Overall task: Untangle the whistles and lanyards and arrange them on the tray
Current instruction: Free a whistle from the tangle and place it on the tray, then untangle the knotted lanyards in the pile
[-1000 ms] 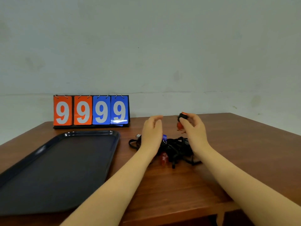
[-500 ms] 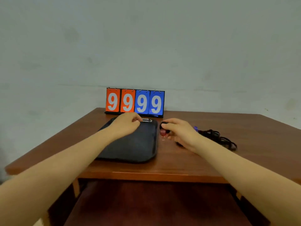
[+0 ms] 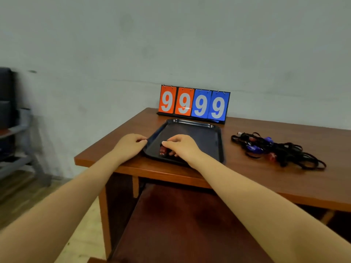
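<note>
Red whistle under right hand stands lengthwise toward tray's near edge.

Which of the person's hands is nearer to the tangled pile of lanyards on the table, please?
Right. The right hand is over the tray, holding a red whistle, with the lanyard pile off to its right. The left hand is at the tray's far left rim.

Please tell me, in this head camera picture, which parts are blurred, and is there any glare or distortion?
Head view: the left side, around the grey chair, is smeared by motion blur; the scoreboard shows soft glare on its second card; the tray rim reflects light; the table edges slant, wide-angle distortion; both hands, left and right, look slightly soft.
</note>
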